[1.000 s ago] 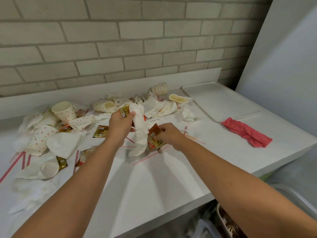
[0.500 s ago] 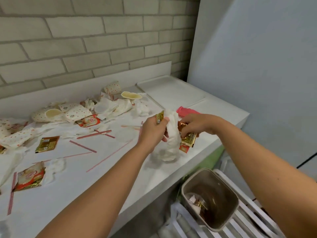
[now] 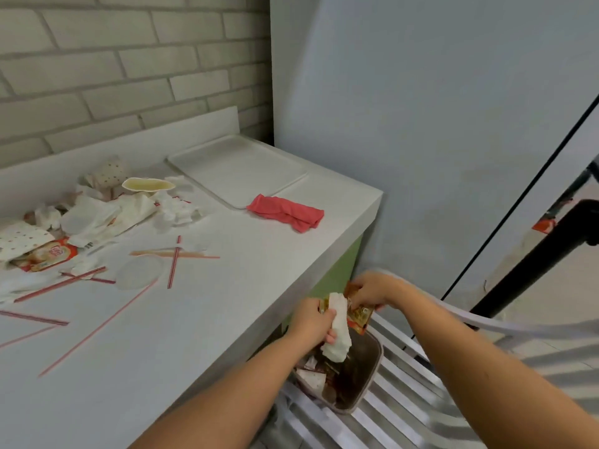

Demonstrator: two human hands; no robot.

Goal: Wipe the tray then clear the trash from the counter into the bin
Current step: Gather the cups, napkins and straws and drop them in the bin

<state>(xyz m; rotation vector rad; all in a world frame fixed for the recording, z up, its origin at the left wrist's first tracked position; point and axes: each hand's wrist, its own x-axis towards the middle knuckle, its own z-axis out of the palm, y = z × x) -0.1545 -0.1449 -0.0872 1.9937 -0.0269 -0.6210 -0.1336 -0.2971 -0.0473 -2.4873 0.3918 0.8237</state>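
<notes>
White counter (image 3: 227, 286), brick wall behind. Your left hand (image 3: 311, 322) grips a white napkin wad (image 3: 338, 332) right over the bin (image 3: 366, 377); your right hand (image 3: 369, 290) just beside it pinches sauce packets (image 3: 358, 315). Tray (image 3: 236, 170) far, pink cloth (image 3: 287, 213) touching its edge.

A café or canteen self-service corner is suggested: a white counter (image 3: 227, 286) is set against a grey brick wall (image 3: 129, 59), and on the counter a serving tray (image 3: 236, 170), crushed paper cups (image 3: 147, 184), straws (image 3: 173, 262) and creamer sachets (image 3: 53, 254) are scattered.
</notes>
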